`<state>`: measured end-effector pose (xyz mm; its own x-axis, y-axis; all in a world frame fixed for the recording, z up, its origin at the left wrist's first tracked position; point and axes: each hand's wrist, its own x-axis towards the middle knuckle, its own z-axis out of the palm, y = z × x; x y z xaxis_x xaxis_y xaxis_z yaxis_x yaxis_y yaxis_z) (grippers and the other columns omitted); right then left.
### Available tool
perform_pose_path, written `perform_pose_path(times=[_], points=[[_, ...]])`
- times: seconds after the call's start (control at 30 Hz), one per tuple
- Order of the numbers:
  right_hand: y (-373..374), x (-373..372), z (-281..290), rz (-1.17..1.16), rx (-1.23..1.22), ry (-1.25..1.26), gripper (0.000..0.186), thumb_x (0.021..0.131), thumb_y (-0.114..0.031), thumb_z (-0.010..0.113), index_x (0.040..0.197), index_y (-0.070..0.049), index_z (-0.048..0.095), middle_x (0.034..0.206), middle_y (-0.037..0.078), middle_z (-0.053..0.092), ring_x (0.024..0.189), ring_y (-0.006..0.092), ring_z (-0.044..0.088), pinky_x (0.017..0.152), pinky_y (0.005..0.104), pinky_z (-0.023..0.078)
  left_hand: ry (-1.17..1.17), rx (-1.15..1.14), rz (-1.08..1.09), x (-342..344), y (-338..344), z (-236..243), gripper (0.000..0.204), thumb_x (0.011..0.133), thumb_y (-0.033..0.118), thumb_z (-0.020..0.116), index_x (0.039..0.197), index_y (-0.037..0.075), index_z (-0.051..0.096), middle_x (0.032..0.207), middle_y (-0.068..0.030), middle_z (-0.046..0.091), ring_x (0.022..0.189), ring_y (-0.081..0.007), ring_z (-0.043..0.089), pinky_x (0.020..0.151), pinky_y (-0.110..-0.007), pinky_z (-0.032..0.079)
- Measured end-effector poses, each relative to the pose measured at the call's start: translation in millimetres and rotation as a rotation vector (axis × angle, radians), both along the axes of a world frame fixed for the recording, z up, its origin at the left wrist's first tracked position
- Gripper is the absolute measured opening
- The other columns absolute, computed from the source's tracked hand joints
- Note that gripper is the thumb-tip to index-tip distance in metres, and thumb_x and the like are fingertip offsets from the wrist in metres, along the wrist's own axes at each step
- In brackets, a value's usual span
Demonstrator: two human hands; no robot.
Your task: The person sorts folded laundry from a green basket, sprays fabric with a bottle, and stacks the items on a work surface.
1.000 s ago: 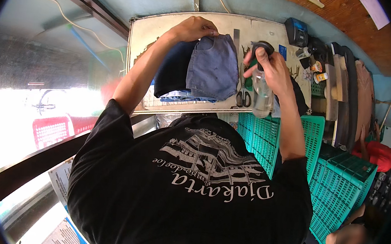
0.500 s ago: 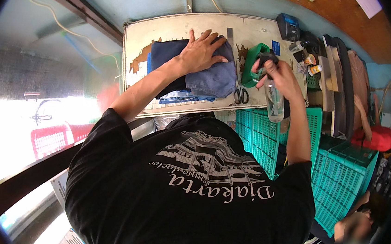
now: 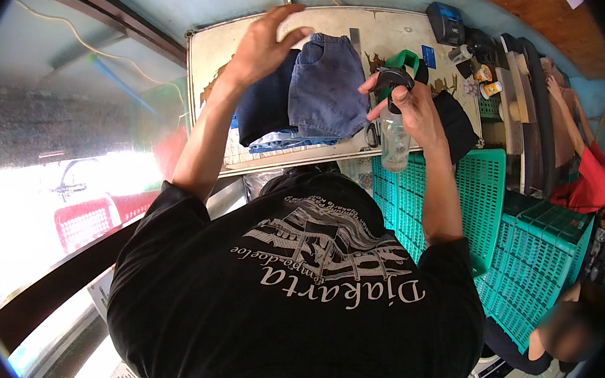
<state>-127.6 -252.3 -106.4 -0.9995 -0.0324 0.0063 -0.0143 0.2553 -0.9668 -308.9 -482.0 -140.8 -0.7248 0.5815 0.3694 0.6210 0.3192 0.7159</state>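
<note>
My right hand [image 3: 418, 113] is closed around the neck of a clear spray bottle [image 3: 395, 145] with a black spray head, held above the table's near edge. My left hand [image 3: 261, 45] is raised at the far left of the clothes, its fingers apart and nothing in them. Folded blue-grey denim shorts [image 3: 329, 90] lie flat, waistband toward the back. Beside and partly under them is a dark navy garment [image 3: 266, 110], with lighter blue clothing [image 3: 277, 145] at the bottom of the pile. Black-handled scissors [image 3: 373, 135] lie partly hidden behind the bottle.
A green object [image 3: 404, 60] sits beyond my right hand on the worn white table [image 3: 392, 25]. Black cloth [image 3: 457, 127] hangs at its right edge. Turquoise crates [image 3: 477, 204] stand below. Two other people are at the right, one in a red top [image 3: 591, 182].
My left hand has lifted off the shorts and moved left. The spray bottle has shifted left in my right hand, toward the shorts. A person in red has come further into view.
</note>
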Motion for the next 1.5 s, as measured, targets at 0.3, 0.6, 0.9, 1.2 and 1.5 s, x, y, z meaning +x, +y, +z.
perform_pose_path(times=[0.3, 0.6, 0.9, 1.2, 1.5], points=[[28, -25, -14, 0.206, 0.040, -0.106, 0.068, 0.099, -0.064, 0.042, 0.097, 0.000, 0.064, 0.089, 0.010, 0.069, 0.064, 0.0211, 0.071, 0.068, 0.0327, 0.051, -0.546, 0.431, 0.200, 41, -97, -8, 0.042, 0.100, 0.025, 0.062, 0.130, -0.004, 0.058, 0.122, -0.0146, 0.066, 0.110, -0.0224, 0.065, 0.097, -0.034, 0.050], [91, -135, -93, -0.440, 0.575, -0.019, 0.058, 0.089, -0.057, 0.065, 0.118, -0.007, 0.060, 0.105, 0.010, 0.072, 0.094, 0.0258, 0.071, 0.080, 0.0377, 0.054, -0.671, 0.504, 0.317, 91, -134, -21, 0.036, 0.102, 0.025, 0.058, 0.127, -0.001, 0.058, 0.115, -0.0113, 0.068, 0.103, -0.0198, 0.066, 0.096, -0.037, 0.051], [70, -204, -214, -0.525, 0.470, 0.166, 0.057, 0.081, -0.043, 0.079, 0.113, -0.001, 0.057, 0.095, 0.017, 0.069, 0.090, 0.0347, 0.068, 0.081, 0.0421, 0.052, -0.627, 0.559, 0.314, 110, -148, 1, 0.033, 0.099, 0.020, 0.062, 0.121, -0.005, 0.061, 0.107, -0.0134, 0.070, 0.096, -0.0194, 0.067, 0.090, -0.033, 0.052], [47, -182, -208, -0.543, 0.462, 0.132, 0.066, 0.077, -0.041, 0.084, 0.120, -0.001, 0.055, 0.107, 0.020, 0.069, 0.099, 0.0334, 0.069, 0.086, 0.0407, 0.053, -0.620, 0.586, 0.475, 116, -182, -20, 0.031, 0.099, 0.022, 0.064, 0.116, -0.003, 0.063, 0.104, -0.0123, 0.071, 0.092, -0.0176, 0.067, 0.089, -0.032, 0.052], [86, -156, -213, -0.481, 0.581, -0.047, 0.084, 0.075, -0.031, 0.085, 0.141, 0.000, 0.042, 0.126, 0.024, 0.063, 0.107, 0.0331, 0.067, 0.091, 0.0399, 0.052, -0.605, 0.521, 0.361, 96, -160, -9, 0.027, 0.100, 0.021, 0.062, 0.114, -0.002, 0.064, 0.102, -0.0113, 0.070, 0.092, -0.0175, 0.067, 0.088, -0.032, 0.053]])
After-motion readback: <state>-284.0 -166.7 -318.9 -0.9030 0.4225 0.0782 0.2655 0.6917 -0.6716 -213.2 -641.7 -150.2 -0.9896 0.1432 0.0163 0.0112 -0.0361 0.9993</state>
